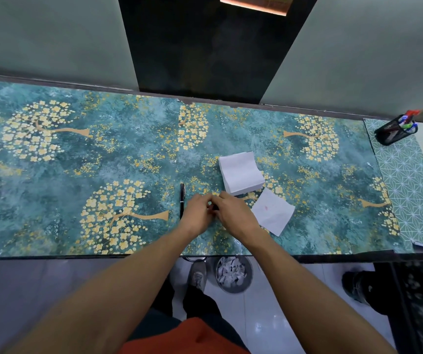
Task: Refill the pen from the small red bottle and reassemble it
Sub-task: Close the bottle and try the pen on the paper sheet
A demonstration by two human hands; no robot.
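A slim black pen (181,200) with a gold clip lies on the patterned table, pointing away from me, just left of my left hand (198,210). My right hand (233,210) meets the left one fingertip to fingertip over a small dark object (215,207) that both hands pinch. The fingers hide almost all of it, so I cannot tell what it is. No red bottle shows anywhere in view.
A stack of white paper squares (241,175) sits just beyond my right hand. A single white sheet (273,213) with a faint pink stain lies to its right. A black mesh pen holder (394,131) stands far right. Below the table edge is a metal bin (233,275) of paper scraps.
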